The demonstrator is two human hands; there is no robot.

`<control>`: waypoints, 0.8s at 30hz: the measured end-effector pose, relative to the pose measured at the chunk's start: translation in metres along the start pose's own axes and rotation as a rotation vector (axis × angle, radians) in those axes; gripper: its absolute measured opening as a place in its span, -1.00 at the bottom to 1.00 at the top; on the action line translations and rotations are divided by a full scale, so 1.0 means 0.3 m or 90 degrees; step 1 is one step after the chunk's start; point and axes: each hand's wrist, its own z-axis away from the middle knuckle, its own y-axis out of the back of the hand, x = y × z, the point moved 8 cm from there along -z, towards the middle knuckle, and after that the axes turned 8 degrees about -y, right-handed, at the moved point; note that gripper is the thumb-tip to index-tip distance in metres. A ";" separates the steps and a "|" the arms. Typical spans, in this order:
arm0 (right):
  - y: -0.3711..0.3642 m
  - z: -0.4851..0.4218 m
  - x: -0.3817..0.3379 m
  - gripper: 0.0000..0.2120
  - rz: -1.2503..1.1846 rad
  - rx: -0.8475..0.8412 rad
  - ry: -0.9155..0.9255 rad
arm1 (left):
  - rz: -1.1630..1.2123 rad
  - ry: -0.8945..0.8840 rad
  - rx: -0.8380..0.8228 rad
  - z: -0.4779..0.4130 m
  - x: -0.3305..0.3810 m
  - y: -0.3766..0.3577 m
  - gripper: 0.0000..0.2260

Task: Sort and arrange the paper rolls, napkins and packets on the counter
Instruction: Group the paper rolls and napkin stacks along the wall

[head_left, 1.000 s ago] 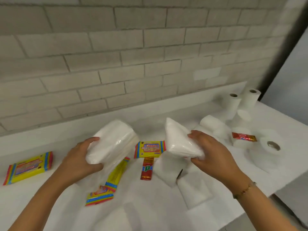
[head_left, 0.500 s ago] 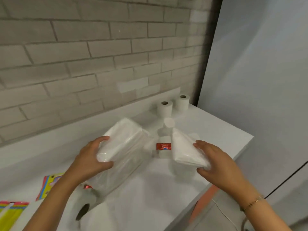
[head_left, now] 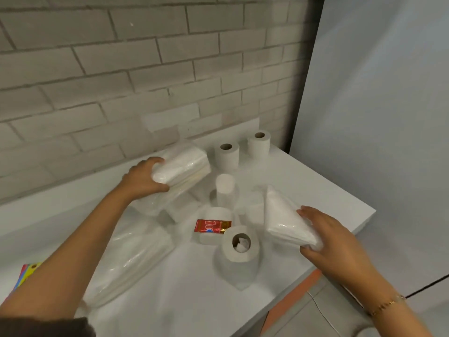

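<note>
Napkins fill both hands. The left hand (head_left: 145, 178) grips the near end of a wrapped pack (head_left: 184, 164) at the far middle of the tabletop (head_left: 194, 307). The right hand (head_left: 337, 244) pinches a thinner pack (head_left: 284, 222) between thumb and fingers near the right edge. Whether either pack rests on anything I cannot tell. A big pack (head_left: 131, 259) lies flat at near left, apart from both.

Sorting looks barely begun. Only two rolls seem placed: an inner roll (head_left: 226, 156) and a corner roll (head_left: 259, 144) stand upright just beside each other at the far right. A middle roll (head_left: 224, 188) and a near roll (head_left: 239, 246), its core stuffed with paper, sit loose in the centre. A red packet (head_left: 212, 226) lies on top of a flat roll (head_left: 211, 239), touching the near roll. A striped packet (head_left: 26, 276) shows at the left edge, well apart from the red one.

By my reckoning, the three packs need gathering, the loose rolls need to join the far pair, and the packets need a spot of their own.
</note>
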 end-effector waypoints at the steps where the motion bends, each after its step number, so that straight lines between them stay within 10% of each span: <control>1: 0.000 -0.024 0.016 -0.36 0.002 0.006 -0.007 | -0.033 0.006 -0.009 -0.055 -0.018 0.009 -0.14; 24: -0.059 -0.459 0.127 -0.28 0.066 -0.018 -0.006 | -0.268 -0.008 -0.254 -0.518 -0.307 -0.319 -0.10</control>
